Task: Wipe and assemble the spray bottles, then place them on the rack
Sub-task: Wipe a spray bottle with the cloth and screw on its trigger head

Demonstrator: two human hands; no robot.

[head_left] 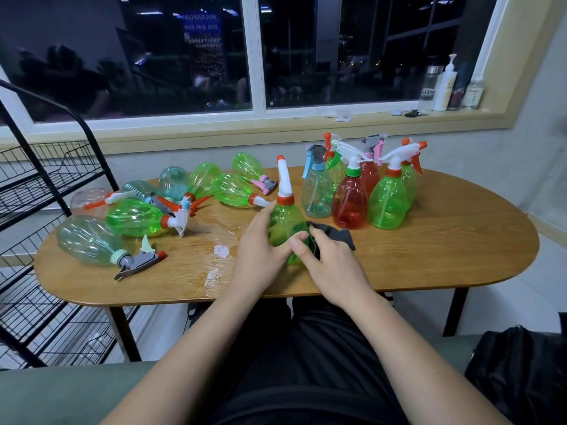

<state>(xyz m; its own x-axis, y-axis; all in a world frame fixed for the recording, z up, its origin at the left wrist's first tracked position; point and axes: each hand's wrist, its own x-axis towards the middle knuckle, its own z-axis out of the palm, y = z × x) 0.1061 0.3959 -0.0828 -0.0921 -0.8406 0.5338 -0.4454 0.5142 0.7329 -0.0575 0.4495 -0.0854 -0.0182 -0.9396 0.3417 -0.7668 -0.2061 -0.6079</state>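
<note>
At front centre of the desk [429,256]: one green spray bottle [283,222], upright, white-and-orange trigger head fitted.

Left hand [260,250]: wrapped round the bottle's left flank, thumb across the lower front, steadying it.

Right hand [331,259]: bunched on a dark cloth [334,233], which is pressed to the bottle's right side.

Step in hand, by judgement: wiping the body.

Handling advice: keep the left grip low and firm so the bottle does not tip. Turn the bottle against the cloth to cover every face, then the neck and collar.

Standing bottles [349,197], just behind and to the right: near enough to be knocked by a wide stroke.

Lying bottles [135,217], to the left: probably awaiting their turn.

Wire rack [46,179], beside the desk's left end: the destination.
</note>
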